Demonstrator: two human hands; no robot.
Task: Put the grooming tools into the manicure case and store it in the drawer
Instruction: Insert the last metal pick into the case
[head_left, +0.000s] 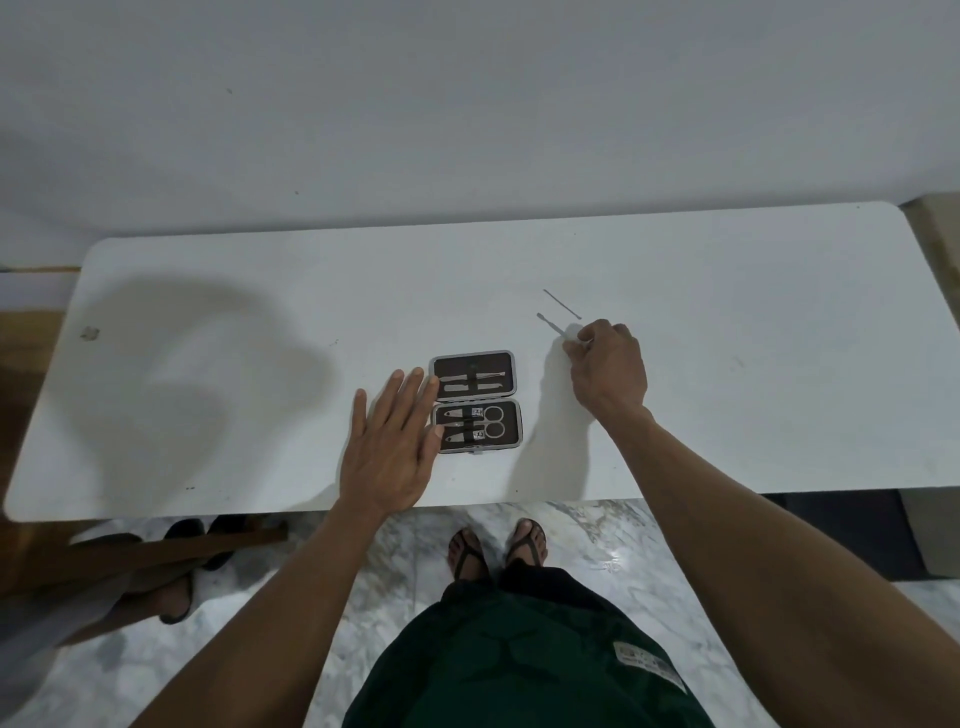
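Observation:
An open manicure case (511, 413) with a grey rim and dark lining lies flat near the middle of the white table (260, 291). Clippers, scissors and tweezers sit strapped inside it. My left hand (389, 447) rests flat with its fingers spread, the fingertips touching the case's left edge. Right of the case, my right hand (608, 364) pinches one end of a thin metal cuticle pusher (550, 323) that lies on the table. A second slim metal pick (562, 303) lies loose just beyond it.
The table's front edge runs just in front of me, with marble floor and my sandalled feet (498, 545) below. A wooden stool (130, 561) and dark shoes sit under the table's left end. A plain wall stands behind the table.

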